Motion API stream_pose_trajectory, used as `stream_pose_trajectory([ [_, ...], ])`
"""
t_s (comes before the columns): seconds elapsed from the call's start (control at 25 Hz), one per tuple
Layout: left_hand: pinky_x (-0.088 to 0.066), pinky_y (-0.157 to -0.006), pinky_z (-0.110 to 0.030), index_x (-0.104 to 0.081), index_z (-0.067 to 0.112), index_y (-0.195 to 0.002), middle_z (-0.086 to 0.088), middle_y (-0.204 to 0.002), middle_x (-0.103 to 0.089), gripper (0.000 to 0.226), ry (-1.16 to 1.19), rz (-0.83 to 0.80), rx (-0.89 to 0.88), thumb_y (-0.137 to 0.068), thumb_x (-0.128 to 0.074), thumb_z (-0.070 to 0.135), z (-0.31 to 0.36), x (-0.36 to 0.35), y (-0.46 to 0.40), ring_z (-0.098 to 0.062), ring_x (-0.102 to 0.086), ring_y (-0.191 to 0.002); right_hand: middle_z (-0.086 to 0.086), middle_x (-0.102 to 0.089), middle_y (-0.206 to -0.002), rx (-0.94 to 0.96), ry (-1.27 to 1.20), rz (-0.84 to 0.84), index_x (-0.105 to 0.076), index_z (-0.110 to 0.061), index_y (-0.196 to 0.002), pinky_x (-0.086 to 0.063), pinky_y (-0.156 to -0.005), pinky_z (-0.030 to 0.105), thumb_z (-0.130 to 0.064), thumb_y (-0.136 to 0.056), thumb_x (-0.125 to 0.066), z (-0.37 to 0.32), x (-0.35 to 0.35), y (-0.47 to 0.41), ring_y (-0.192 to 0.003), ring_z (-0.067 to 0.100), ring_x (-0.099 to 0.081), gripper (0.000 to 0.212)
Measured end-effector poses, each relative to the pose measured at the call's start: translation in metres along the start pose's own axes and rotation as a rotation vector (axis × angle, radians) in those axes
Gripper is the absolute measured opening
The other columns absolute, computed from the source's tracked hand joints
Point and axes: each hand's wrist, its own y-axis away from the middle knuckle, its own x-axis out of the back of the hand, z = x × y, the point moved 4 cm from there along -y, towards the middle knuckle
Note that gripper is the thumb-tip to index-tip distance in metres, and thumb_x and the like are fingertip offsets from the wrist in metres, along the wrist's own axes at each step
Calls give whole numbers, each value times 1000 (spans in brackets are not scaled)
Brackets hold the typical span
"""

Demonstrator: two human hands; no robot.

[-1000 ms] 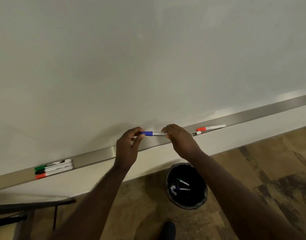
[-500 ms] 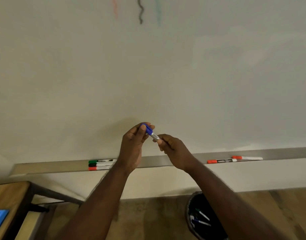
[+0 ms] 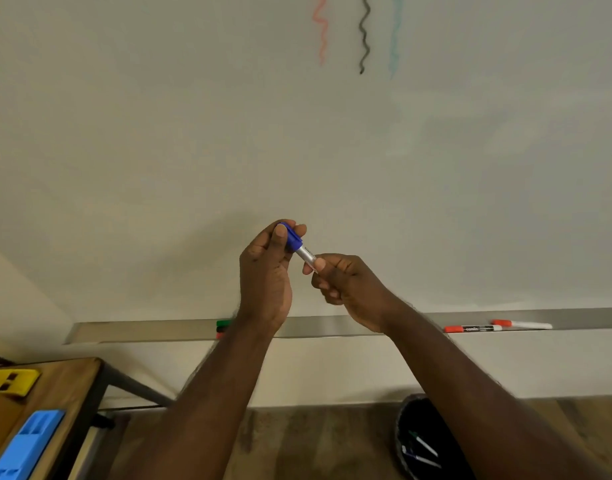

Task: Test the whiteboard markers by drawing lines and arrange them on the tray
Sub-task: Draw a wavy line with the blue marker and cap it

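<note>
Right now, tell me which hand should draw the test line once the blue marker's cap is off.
Probably the right hand: it grips the blue marker by its barrel, while the left hand holds only the cap end.

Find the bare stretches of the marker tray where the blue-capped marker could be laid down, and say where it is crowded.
The tray is bare from its left end up to the green, black and red caps beside the left hand. Another bare stretch runs from the right hand to the two red-capped markers. Those two clusters are the crowded spots.
</note>
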Motion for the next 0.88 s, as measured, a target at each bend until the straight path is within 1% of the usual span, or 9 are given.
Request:
stream_pose_trajectory([
  [0.08, -47, -72, -21, -62, 12, -88, 4, -70, -70, 24, 203, 214, -86, -100, -41, 11, 34, 29, -26, -11, -62, -72, -13, -43, -62, 216, 526, 175, -57, -21, -86, -30, -55, 21, -28, -102, -43, 6, 5, 9, -54, 4, -40, 23],
  [0.12, -47, -71, -20, -60, 12, -88, 5, -69, -69, 22, 253, 255, -146, -100, -42, 12, 58, 44, -42, -10, -62, -71, -14, -42, -62, 247, 633, 251, -53, -23, -84, -30, -56, 23, -31, -101, -41, 15, 9, 19, -55, 5, -41, 23],
  [0.2, -48, -78, -22, -60, 15, -91, 4, -76, -70, 18, 198, 187, -230, -99, -45, 17, 98, 57, -62, -15, -64, -85, -11, -44, -63, 195, 533, 346, -58, -19, -86, -33, -55, 22, -34, -99, -40, 30, 17, 33, -57, 7, -41, 27],
  [0.28, -48, -80, -23, -62, 15, -95, 1, -83, -70, 16, 71, 72, -262, -97, -47, 21, 107, 48, -62, -19, -63, -90, -9, -48, -65, 186, 371, 419, -63, -20, -95, -37, -57, 17, -33, -98, -42, 31, 18, 31, -59, 6, -44, 26],
  [0.4, -47, -78, -26, -66, 22, -94, -2, -88, -70, 18, -113, -57, -326, -95, -48, 23, 96, 19, -53, -18, -63, -89, -4, -54, -70, 256, 302, 468, -63, -24, -105, -44, -60, 24, -35, -98, -41, 0, 14, 11, -62, 10, -50, 25],
  [0.48, -48, -82, -30, -68, 24, -95, -1, -96, -71, 23, -250, -156, -402, -99, -45, 19, 99, 3, -54, -18, -64, -97, -5, -61, -78, 312, 252, 531, -63, -22, -107, -47, -61, 24, -34, -98, -43, -24, 20, -1, -63, 11, -56, 24],
  [0.64, -47, -98, -30, -64, 13, -109, 0, -110, -70, 22, -442, -272, -585, -100, -44, 13, 130, -34, -67, -15, -62, -110, -4, -66, -94, 443, 178, 705, -58, -26, -117, -50, -56, 27, -36, -98, -47, -77, 43, -15, -62, 18, -67, 24],
  [0.76, -40, -108, -35, -62, 14, -114, 6, -116, -67, 22, -473, -276, -684, -99, -46, 13, 151, -61, -82, -11, -54, -123, 2, -67, -99, 572, 133, 776, -58, -24, -123, -50, -51, 28, -18, -100, -48, -114, 68, -22, -58, 21, -67, 26],
  [0.88, -18, -119, -33, -60, 15, -120, 16, -122, -61, 26, -626, -283, -833, -100, -45, 18, 169, -84, -98, -1, -37, -135, 7, -68, -101, 719, 106, 832, -64, -16, -118, -49, -51, 29, -9, -98, -47, -149, 98, -30, -58, 24, -67, 27],
])
